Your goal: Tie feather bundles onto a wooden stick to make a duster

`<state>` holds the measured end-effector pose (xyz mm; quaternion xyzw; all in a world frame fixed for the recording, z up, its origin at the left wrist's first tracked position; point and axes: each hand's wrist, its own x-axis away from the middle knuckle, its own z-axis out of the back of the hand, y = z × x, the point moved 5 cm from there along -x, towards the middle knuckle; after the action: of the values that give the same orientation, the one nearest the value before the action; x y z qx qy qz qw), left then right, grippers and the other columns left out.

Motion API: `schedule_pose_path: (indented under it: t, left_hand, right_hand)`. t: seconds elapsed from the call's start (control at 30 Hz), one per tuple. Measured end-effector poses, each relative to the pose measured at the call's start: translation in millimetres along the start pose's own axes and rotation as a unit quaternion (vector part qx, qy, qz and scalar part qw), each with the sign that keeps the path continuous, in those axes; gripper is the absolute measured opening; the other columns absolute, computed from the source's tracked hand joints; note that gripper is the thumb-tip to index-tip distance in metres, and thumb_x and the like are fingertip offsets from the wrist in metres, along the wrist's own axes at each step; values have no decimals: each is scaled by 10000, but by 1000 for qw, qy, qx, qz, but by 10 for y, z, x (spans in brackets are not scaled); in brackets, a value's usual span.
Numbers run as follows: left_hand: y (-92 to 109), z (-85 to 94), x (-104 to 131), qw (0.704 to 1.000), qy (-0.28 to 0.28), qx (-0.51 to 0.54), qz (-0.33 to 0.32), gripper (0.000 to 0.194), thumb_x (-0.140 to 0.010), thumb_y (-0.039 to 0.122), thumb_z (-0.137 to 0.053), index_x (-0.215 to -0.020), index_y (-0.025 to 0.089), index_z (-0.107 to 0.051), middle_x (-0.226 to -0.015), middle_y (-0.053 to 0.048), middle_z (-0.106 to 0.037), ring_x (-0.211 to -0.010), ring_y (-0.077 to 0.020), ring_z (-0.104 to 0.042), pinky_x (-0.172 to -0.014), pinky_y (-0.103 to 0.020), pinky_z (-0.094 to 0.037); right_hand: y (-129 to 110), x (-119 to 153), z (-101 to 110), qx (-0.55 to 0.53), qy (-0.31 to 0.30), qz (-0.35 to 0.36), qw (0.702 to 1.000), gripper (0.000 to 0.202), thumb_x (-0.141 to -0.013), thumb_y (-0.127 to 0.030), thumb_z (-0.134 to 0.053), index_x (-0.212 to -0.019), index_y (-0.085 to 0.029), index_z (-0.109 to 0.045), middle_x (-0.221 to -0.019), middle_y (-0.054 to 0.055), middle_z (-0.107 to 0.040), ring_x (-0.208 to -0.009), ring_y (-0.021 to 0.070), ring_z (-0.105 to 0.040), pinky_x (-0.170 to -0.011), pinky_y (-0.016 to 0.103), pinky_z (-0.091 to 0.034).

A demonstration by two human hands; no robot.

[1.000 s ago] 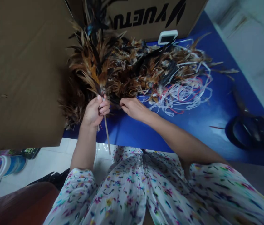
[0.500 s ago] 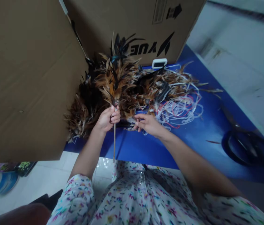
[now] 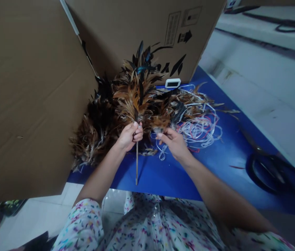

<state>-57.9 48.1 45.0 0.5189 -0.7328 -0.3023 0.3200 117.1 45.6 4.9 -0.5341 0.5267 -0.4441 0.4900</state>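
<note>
My left hand is closed round the thin wooden stick of a feather duster, just under its brown and black feathers. The bare lower stick points down toward me. To the right, the thumb and fingers of my right hand pinch the pale base of a small tuft of brown feathers. A pile of loose feathers lies behind and to the left of the duster. Beside my right hand is a tangle of white and red plastic string.
A large cardboard box stands behind, with a cardboard panel on the left. A small white device with a dark display sits by the box. Black-handled scissors lie on the blue tabletop at right.
My left hand and the duster have shifted slightly right. My right hand has moved a little right and now has a feather tuft between its fingers. The camera view has tilted up slightly.
</note>
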Motion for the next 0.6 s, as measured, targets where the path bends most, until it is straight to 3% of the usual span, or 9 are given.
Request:
schedule_pose_path:
  t: [0.17, 0.37, 0.6]
  left_hand:
    - [-148, -26, -2, 999, -15, 22, 40, 207, -949, 284, -641, -834, 125, -576, -578, 71, -388, -397, -21, -314, -383, -132, -211]
    - [-305, -81, 52, 994, -26, 16, 103, 211, -961, 290, -620, -834, 126, -584, -582, 71, -375, -400, -21, -302, -381, -129, -217]
    - [-468, -160, 48, 989, -51, -22, 136, 257, -904, 348, -702, -840, 124, -593, -576, 68, -393, -409, -22, -309, -380, -125, -222]
  right_hand:
    - [-128, -40, 168, -47, 47, 65, 996, 324, -664, -413, -855, -802, -199, -656, -633, -53, -620, -545, 87, -530, -547, 249, -441]
    - [-223, -13, 168, -93, 17, 54, 994, 389, -617, -418, -910, -858, -214, -682, -758, -6, -703, -659, 131, -630, -553, 254, -461]
    - [-314, 43, 63, -118, -29, 26, 992, 399, -550, -416, -936, -736, -195, -661, -656, -34, -636, -577, 98, -539, -529, 253, -438]
